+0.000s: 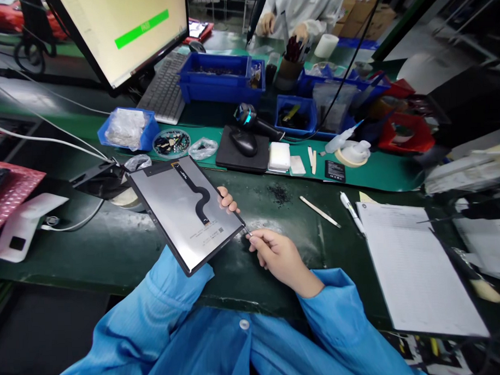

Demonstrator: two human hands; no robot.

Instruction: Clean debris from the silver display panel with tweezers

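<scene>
A tablet screen panel [172,206], silver-backed with a black frame and a curved black ribbon cable [201,197], is held tilted above the bench. My left hand [228,200] supports it from beneath; only the fingertips curl over its right edge, the rest being hidden behind the panel. At the panel's lower right corner, my right hand [277,255] pinches a thin metal tool [247,230], perhaps tweezers, whose tip touches or nearly touches the frame. Dark crumbs [280,194] lie on the bench to the right of the panel.
A monitor [133,33] stands at back left beside a keyboard [160,89]. Blue bins [217,90], a scanner [256,121] and a mouse [244,141] line the back. A stick [320,211], a pen [352,213] and paper sheets [417,269] lie right. Another person [301,13] sits opposite.
</scene>
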